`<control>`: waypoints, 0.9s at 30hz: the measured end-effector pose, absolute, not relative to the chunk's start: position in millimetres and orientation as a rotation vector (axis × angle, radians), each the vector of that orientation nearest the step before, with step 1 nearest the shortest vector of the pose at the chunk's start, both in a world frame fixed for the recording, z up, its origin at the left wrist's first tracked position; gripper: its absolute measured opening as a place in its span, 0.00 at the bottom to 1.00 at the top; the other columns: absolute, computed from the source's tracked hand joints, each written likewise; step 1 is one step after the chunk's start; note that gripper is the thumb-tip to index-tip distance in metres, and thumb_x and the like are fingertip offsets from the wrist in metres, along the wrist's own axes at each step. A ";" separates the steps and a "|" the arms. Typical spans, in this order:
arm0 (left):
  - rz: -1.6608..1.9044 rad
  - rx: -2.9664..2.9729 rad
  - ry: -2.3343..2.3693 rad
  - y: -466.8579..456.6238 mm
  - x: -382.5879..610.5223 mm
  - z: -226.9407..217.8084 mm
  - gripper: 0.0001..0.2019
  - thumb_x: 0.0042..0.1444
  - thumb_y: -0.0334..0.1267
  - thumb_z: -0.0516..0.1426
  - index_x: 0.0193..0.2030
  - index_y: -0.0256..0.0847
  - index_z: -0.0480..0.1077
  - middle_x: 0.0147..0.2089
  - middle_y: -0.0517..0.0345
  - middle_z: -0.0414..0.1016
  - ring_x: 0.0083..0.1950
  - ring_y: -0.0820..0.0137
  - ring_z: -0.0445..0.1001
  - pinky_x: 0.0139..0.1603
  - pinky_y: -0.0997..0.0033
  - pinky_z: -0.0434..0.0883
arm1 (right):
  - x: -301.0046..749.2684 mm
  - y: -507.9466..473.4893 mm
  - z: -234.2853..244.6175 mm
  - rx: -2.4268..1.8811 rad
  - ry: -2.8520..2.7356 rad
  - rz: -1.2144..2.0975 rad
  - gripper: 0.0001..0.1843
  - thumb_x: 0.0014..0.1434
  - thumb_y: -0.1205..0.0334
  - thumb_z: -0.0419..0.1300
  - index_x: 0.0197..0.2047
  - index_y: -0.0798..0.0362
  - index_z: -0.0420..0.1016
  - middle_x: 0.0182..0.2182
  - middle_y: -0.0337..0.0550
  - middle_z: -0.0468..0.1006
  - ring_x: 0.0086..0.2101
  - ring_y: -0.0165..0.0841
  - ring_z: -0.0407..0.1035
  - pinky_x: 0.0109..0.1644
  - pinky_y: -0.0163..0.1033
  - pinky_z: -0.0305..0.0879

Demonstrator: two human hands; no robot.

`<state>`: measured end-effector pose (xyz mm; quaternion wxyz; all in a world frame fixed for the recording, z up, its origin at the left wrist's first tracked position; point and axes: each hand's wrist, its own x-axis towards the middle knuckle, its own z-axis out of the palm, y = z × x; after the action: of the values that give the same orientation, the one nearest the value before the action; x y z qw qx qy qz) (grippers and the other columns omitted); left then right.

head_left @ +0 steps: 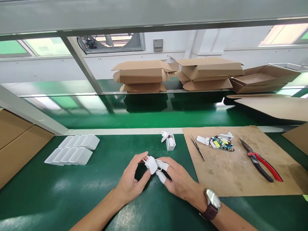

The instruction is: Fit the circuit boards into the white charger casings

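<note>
Both hands meet over the green table in front of me. My left hand and my right hand together hold a small white plug part with metal pins. The right hand's thumb and forefinger wear white finger cots, and a watch sits on that wrist. Just beyond the hands stands a small white charger shell with another white plug part leaning on it.
Two rows of white shells lie at the left. A brown cardboard sheet at the right carries tweezers, circuit boards and white parts, and red-handled pliers. Cardboard boxes are stacked beyond the green conveyor belt.
</note>
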<state>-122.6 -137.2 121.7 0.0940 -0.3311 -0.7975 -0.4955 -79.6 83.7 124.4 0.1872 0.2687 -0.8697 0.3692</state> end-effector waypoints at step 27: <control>-1.620 -0.778 -2.554 -155.8 -115.6 120.3 0.21 0.71 0.38 0.56 0.67 0.54 0.61 0.52 0.57 0.82 0.50 0.68 0.83 0.52 0.73 0.80 | -70.9 78.0 134.1 0.702 -2.558 1.076 0.18 0.68 0.71 0.56 0.59 0.51 0.69 0.48 0.53 0.77 0.43 0.41 0.73 0.45 0.48 0.80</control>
<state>-115.6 -155.8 120.3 0.0095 -0.2493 -0.8178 -0.5186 -70.9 78.0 134.1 0.1391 0.2430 -0.8850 0.3721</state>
